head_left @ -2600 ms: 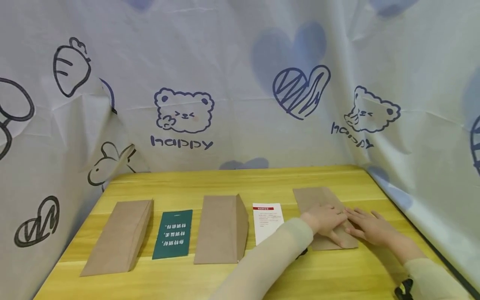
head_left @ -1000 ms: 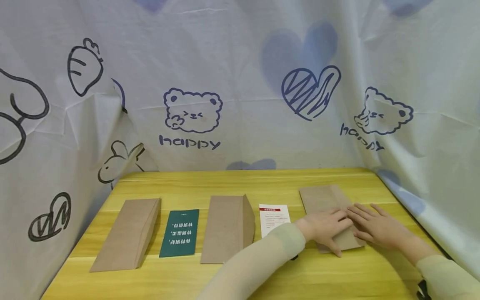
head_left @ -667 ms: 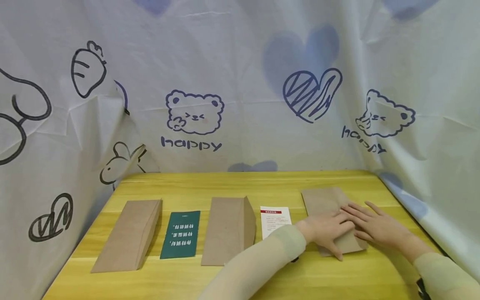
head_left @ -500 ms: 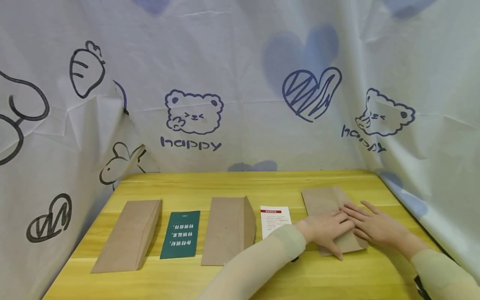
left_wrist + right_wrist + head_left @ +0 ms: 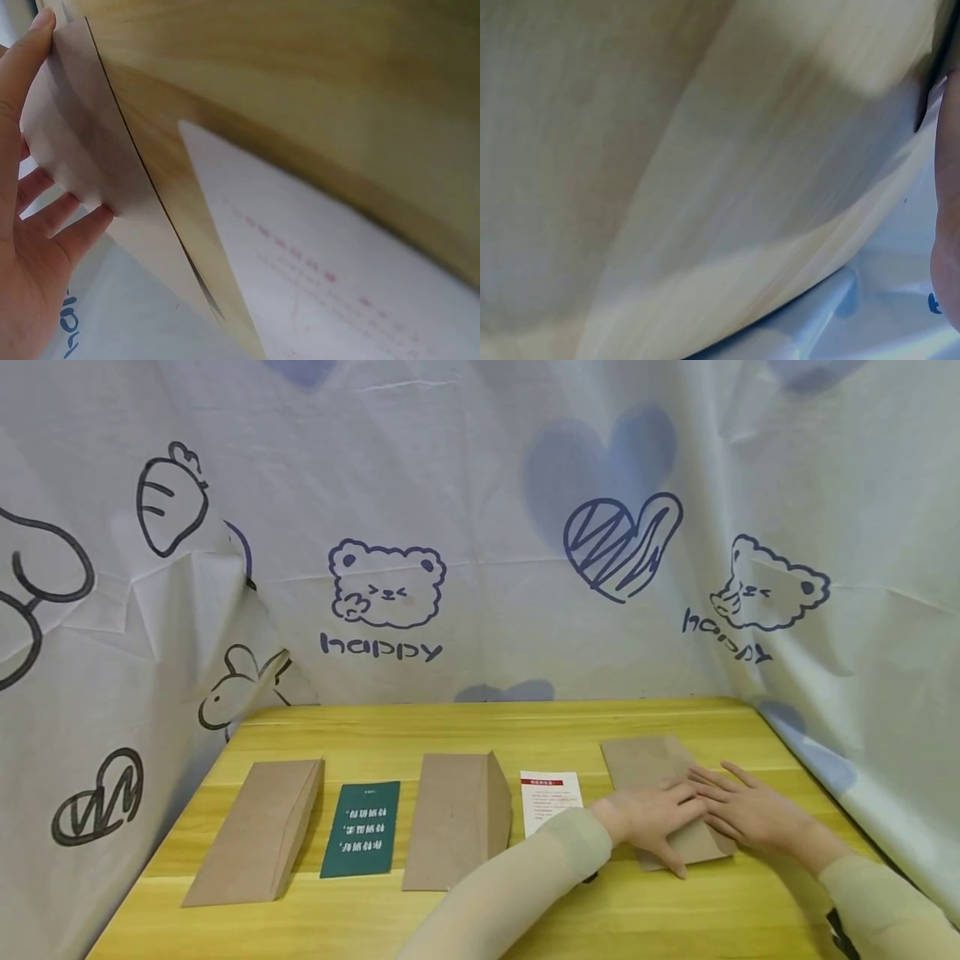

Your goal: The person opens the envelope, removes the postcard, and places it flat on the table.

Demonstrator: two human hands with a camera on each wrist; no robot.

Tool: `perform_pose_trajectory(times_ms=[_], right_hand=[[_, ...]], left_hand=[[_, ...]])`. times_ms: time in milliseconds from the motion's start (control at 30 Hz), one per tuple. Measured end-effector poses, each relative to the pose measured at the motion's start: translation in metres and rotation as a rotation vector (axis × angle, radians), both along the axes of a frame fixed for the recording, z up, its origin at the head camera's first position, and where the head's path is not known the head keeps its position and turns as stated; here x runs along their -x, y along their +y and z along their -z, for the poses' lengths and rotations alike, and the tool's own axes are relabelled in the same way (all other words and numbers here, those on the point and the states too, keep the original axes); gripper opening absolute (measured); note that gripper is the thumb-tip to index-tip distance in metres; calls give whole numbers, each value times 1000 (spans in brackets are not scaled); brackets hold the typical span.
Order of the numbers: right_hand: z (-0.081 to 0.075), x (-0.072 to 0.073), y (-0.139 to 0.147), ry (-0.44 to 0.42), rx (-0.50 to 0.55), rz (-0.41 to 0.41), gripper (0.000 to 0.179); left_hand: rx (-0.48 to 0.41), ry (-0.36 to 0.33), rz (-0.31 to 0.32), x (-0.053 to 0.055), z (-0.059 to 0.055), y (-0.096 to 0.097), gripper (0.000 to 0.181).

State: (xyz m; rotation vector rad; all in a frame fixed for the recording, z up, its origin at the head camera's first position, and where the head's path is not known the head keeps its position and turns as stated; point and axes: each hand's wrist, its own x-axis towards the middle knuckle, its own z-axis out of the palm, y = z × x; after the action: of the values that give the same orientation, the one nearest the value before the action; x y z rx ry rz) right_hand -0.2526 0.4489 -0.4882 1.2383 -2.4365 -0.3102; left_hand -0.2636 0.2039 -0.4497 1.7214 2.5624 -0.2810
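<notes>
On the right side of the table lies a brown paper envelope (image 5: 645, 762), with both hands on it. My left hand (image 5: 651, 818) rests on its middle, fingers spread and thumb pointing toward the near edge. My right hand (image 5: 761, 814) lies over the envelope's right side, its fingertips meeting those of the left hand. In the left wrist view the left hand (image 5: 34, 247) has extended fingers touching the brown envelope (image 5: 90, 127). Only an edge of the right hand (image 5: 949, 217) shows in the right wrist view. A white printed card (image 5: 551, 797) lies partly behind the left forearm.
Left of the card lie a second brown envelope (image 5: 450, 822) with its flap raised, a dark green card (image 5: 362, 829) with white characters, and another brown envelope (image 5: 247, 835). A patterned white cloth (image 5: 480, 527) hangs around the back and sides of the yellow wooden table (image 5: 495, 722).
Over the last seconds the left hand slides slightly toward the near side on the envelope, and the right fingers come further over its right edge. The head view shifts slightly. The other items stay put.
</notes>
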Motion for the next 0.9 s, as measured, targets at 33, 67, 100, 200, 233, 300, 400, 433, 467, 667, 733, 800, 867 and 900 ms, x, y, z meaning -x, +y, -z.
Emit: perform_pose_trajectory(times_ms=[33, 67, 100, 200, 233, 300, 400, 433, 467, 667, 733, 800, 867, 900], right_hand=[[0, -1, 1, -4, 4, 11, 69], [0, -2, 1, -11, 9, 23, 69], [0, -3, 2, -18, 11, 37, 68], [-1, -6, 4, -33, 11, 77, 61], [-1, -7, 5, -37, 13, 90, 59], [-2, -9, 7, -43, 10, 117, 57], [-2, -11, 9, -68, 19, 164, 53], [-2, -12, 10, -82, 18, 185, 51], [-2, -13, 10, -98, 15, 210, 50], [-3, -15, 8, -214, 31, 356, 49], [-3, -16, 8, -226, 42, 375, 50], [-3, -16, 8, -224, 54, 381, 52], [-3, -17, 9, -211, 55, 374, 53], [-2, -17, 9, -207, 55, 373, 54]], left_hand=[[2, 1, -4, 0, 0, 0, 94], [5, 1, -9, 0, 0, 0, 93], [5, -2, -14, 0, 0, 0, 92], [10, -6, -24, 0, 1, 0, 92], [13, -4, -24, 0, 1, 0, 93], [13, -2, -21, 0, 1, 0, 94], [21, -3, -22, 0, 1, 1, 94], [26, -5, -22, 0, 1, 1, 94], [31, -8, -24, 0, 2, 1, 93], [35, -21, -28, 2, 4, 3, 93], [29, -29, -27, 2, 5, 3, 93], [27, -38, -27, 3, 5, 4, 93], [27, -45, -28, 3, 6, 4, 93], [28, -49, -29, 3, 6, 5, 92]])
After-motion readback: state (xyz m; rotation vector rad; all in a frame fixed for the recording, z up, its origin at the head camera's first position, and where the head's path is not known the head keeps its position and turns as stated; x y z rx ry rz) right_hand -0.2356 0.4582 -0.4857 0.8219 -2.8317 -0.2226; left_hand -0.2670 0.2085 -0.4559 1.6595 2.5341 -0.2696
